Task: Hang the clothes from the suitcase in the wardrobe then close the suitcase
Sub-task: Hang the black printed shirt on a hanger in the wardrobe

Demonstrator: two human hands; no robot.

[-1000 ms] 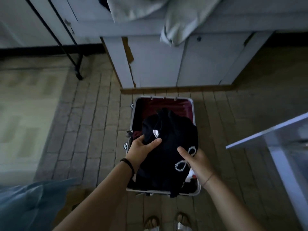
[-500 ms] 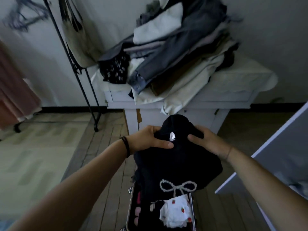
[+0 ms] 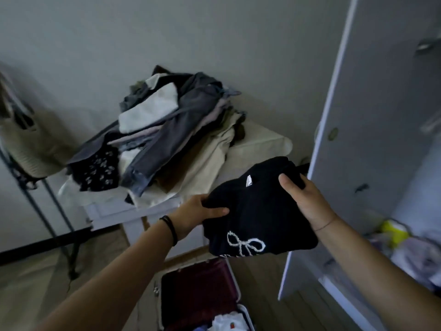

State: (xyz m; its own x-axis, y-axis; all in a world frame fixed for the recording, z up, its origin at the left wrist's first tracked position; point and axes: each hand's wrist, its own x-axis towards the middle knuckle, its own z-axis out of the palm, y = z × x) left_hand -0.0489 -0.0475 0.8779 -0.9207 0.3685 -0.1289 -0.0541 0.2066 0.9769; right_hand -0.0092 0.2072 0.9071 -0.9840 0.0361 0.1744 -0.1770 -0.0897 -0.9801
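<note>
Black garment [image 3: 257,211] now nearer wardrobe [image 3: 372,96]

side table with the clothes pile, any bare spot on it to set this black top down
One patch: the flat cream cloth at the table's right end, between the clothes pile and the wardrobe door. Left and middle are buried. The suitcase also shows bare maroon lining at its far end; a white garment fills the near end.

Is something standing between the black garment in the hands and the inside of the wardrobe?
Partly. The black garment, gripped by the left hand and the right hand, is beside the edge of the open wardrobe door. The wardrobe interior lies further right, so the garment probably must go round that edge. Nothing else visible blocks it.
</note>
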